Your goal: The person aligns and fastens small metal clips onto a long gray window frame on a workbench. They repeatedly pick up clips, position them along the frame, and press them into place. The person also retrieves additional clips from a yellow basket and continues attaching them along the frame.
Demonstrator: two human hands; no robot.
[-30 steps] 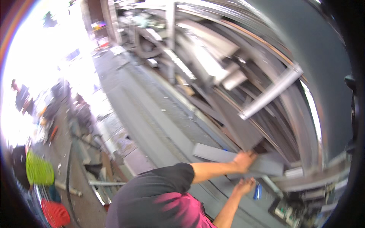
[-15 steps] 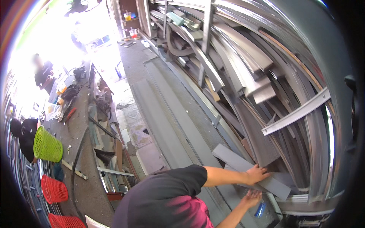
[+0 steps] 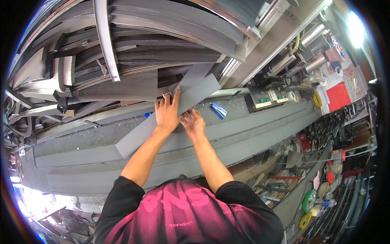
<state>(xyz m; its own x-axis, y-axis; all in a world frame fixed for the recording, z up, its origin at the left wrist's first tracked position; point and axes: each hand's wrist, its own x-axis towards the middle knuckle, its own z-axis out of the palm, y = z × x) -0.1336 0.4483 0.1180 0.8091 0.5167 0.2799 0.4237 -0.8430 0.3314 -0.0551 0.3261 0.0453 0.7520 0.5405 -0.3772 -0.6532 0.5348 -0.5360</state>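
Both hands work at the far edge of the long grey metal table (image 3: 227,136), forearms reaching up from the lower edge of the view.

Left hand (image 3: 166,114): fingers extended and spread, palm pressed flat on the flat grey metal strip (image 3: 162,122). No closed grasp; it pins the strip rather than grips it. Likely reason: a flat palm keeps a long, thin piece from sliding or tipping.

Right hand (image 3: 193,124): just beside the left, fingers partly curled at the strip's lower edge. Whether it pinches the edge or only touches it, cannot tell.

Position of the strip: it lies slantwise under both hands, one end running up and to the right of the hands toward the rack, the other down and to the left onto the table. The slant appears to follow the line along which stock leaves the rack.

Beyond the hands: a rack of stacked grey metal profiles (image 3: 134,61), many ribbed or curved, stored lengthwise. Right of the right hand, on the table: a small blue tool (image 3: 219,110), untouched. Further right: a grey control box with coloured buttons (image 3: 270,99). Well to the right, a red crate (image 3: 338,96) among shop clutter.
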